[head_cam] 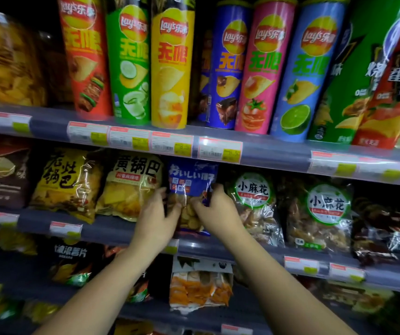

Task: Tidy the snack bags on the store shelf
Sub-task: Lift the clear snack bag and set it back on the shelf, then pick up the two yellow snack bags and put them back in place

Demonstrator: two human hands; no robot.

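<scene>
A blue snack bag (pixel 190 180) with small round biscuits showing through its clear lower half stands on the middle shelf (pixel 112 229). My left hand (pixel 159 213) grips its left edge, and my right hand (pixel 214 209) pinches its right edge. Both hands cover part of the bag's lower half. To its left leans a yellow bag of crisps (pixel 131 187). To its right stands a clear bag with a green round label (pixel 254 204).
Tall crisp tubes (pixel 172 64) line the upper shelf just above my hands. More bags fill the middle shelf on both sides, among them a second green-label bag (pixel 319 218). An orange and white bag (pixel 200 284) sits on the lower shelf under my arms.
</scene>
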